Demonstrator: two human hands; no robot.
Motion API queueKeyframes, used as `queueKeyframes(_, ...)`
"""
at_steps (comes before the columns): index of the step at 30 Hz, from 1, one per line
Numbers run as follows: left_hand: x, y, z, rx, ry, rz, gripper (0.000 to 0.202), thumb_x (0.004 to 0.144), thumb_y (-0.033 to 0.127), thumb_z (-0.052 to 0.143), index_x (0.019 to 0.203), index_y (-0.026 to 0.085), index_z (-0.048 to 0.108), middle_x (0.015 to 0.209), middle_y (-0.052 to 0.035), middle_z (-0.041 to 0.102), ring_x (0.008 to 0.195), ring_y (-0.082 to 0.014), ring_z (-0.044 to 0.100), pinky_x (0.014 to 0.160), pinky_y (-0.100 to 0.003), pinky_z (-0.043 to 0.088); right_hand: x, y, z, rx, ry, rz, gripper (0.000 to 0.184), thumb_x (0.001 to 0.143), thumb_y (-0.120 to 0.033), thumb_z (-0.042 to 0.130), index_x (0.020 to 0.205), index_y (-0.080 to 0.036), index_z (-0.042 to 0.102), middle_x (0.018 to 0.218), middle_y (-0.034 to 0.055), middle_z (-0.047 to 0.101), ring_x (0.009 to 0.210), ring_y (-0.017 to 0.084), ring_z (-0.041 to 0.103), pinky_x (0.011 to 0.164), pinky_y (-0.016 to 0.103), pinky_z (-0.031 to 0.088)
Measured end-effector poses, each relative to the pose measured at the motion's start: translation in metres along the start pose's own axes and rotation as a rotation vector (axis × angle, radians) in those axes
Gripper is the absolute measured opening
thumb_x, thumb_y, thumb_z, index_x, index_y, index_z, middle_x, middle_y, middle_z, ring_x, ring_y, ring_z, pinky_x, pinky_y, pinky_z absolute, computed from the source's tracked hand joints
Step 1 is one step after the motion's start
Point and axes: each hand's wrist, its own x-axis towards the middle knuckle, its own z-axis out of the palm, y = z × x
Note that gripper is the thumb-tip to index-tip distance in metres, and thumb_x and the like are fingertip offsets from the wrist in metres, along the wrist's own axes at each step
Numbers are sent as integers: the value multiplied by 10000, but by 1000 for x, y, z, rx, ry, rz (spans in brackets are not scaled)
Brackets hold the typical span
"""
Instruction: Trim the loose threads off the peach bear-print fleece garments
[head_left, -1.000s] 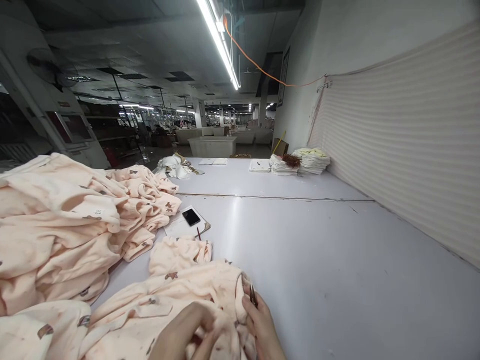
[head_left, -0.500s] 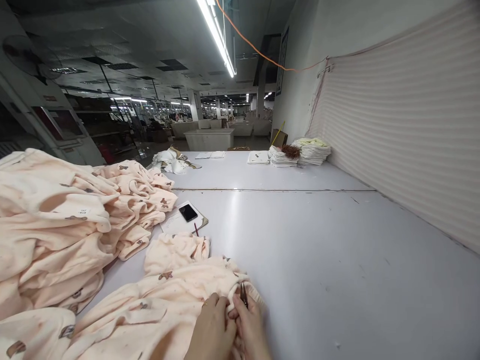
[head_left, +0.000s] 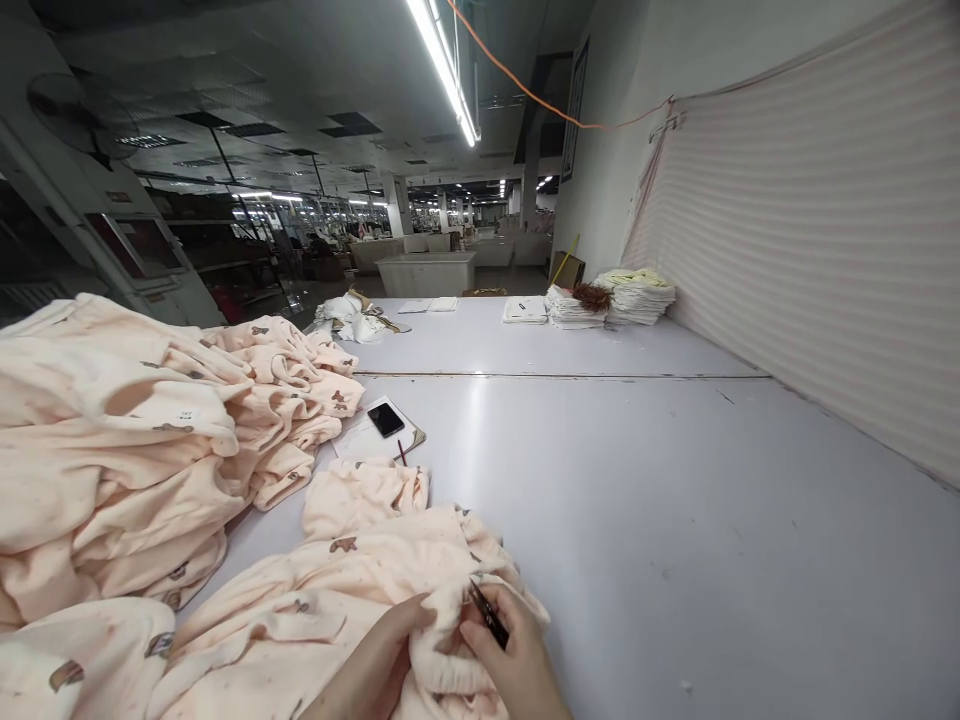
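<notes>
A pale peach fleece garment (head_left: pixel 360 560) with brown bear prints lies bunched in front of me. My left hand (head_left: pixel 390 640) grips it at a gathered, elastic-looking edge (head_left: pixel 454 672); the fabric hides most of those fingers. In my right hand (head_left: pixel 514 640) is a small pair of dark thread snips (head_left: pixel 489 615), held with the blades pointing up and to the left. Their tips are right by the gathered fabric, and I cannot tell whether they touch it.
A big heap of similar garments (head_left: pixel 135 450) fills the left side. Beyond my hands, a phone (head_left: pixel 386 420) rests on papers (head_left: pixel 360 435) beside a pen (head_left: pixel 403 453). Folded white stacks (head_left: pixel 637 300) stand at the table's far end. Striped cloth (head_left: pixel 810 250) covers the right wall.
My hands have moved apart, and the gathered edge now shows between them. The snips have tilted further left in my right hand. The whole view has shifted slightly.
</notes>
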Motion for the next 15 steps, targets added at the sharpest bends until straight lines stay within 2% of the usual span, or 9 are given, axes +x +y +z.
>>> queueKeyframes(2, -1, 0, -3, -39, -42, 8, 263, 842, 211, 527, 1030, 93, 669, 960, -114, 732, 1023, -270, 641, 942, -367, 448, -9, 8, -1, -103, 0, -85, 214, 809, -208, 611, 1018, -215, 657, 1036, 57, 683, 999, 221, 623, 885, 311, 490)
queueKeyframes(5, 0, -2, -6, -45, 0, 19, 276, 843, 199, 563, 1076, 86, 657, 996, -113, 738, 1071, -272, 629, 985, -373, 428, -16, 22, -2, -229, 12, -177, 259, 834, -222, 591, 1080, -242, 671, 1154, 67, 674, 1110, 235, 601, 953, 330, 483)
queueKeyframes(11, -4, 1, -1, -46, 13, -2, 247, 825, 212, 592, 1019, 90, 683, 979, -116, 745, 1062, -279, 635, 991, -387, 425, -10, 27, 9, -270, 106, -170, 180, 842, -265, 606, 976, -233, 721, 1083, 66, 716, 1042, 229, 651, 921, 322, 525)
queueKeyframes(15, -4, 2, 4, 103, 21, 7, 284, 797, 291, 604, 989, 99, 688, 909, -118, 739, 968, -288, 658, 925, -388, 455, -11, 25, 11, -250, 128, -171, 174, 866, -292, 573, 947, -239, 718, 1043, 54, 728, 1002, 213, 668, 883, 291, 540)
